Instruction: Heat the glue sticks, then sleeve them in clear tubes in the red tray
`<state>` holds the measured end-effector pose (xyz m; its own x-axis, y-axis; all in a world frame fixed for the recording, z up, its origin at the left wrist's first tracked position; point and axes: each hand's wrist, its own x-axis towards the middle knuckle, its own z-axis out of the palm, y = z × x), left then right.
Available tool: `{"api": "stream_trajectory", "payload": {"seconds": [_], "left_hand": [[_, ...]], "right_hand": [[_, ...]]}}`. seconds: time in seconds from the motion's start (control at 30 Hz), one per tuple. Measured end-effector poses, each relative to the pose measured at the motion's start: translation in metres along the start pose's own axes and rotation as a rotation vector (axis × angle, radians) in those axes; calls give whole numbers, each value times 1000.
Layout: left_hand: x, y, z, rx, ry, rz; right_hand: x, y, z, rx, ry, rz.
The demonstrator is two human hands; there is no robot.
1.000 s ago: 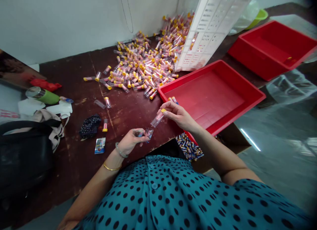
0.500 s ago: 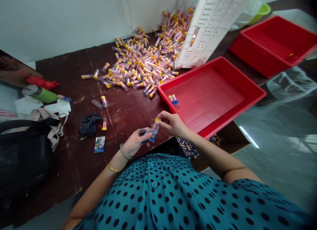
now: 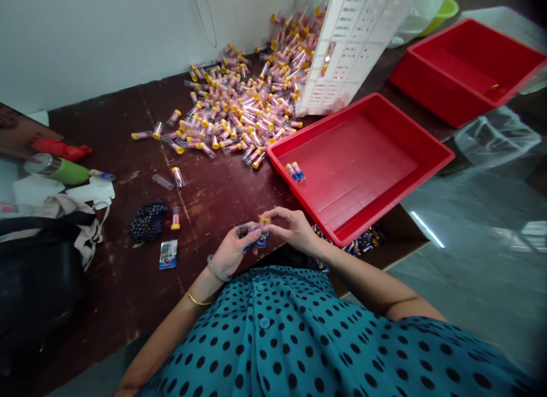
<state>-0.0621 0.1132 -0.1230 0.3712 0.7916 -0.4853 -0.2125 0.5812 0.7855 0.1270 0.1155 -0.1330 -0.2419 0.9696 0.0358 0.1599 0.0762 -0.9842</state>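
My left hand (image 3: pixel 231 250) is closed round a small clear plastic tube and a blue printed packet (image 3: pixel 261 240), near the table's front edge. Fingers partly cover both, so I cannot tell whether the packet is inside the tube or beside it. The fingertips of my right hand (image 3: pixel 296 230) pinch a yellow cap (image 3: pixel 264 220) at the top of the tube. A similar flat blue packet (image 3: pixel 168 254) lies on the table to the left. Near it are a capped tube (image 3: pixel 175 217) with a pink-and-white label, another capped tube (image 3: pixel 178 177) and an uncapped clear tube (image 3: pixel 163 181).
A heap of yellow-capped tubes (image 3: pixel 239 106) covers the back of the table, beside an upright white plastic crate (image 3: pixel 337 72). A red tray (image 3: pixel 427 172) holds two filled tubes (image 3: pixel 294 171). Below it stands a carton (image 3: pixel 405 237) of blue pieces. A dark cloth (image 3: pixel 148 220) lies left.
My right hand has brought the yellow cap down from above the tube to its top. My left hand keeps its hold. The whole view has shifted slightly.
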Motion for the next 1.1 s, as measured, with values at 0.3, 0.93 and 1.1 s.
{"api": "stream_trajectory", "payload": {"seconds": [0.3,0.93,1.1], "left_hand": [[3,3,0,-15,7,23],[-6,5,-64,-212,226,26],[-17,2,-93,-158,290,89]], "right_hand": [[5,-8,4,174,-53,25],[152,46,-118,-752,274,209],[214,2,18,-691,-92,-104]]}}
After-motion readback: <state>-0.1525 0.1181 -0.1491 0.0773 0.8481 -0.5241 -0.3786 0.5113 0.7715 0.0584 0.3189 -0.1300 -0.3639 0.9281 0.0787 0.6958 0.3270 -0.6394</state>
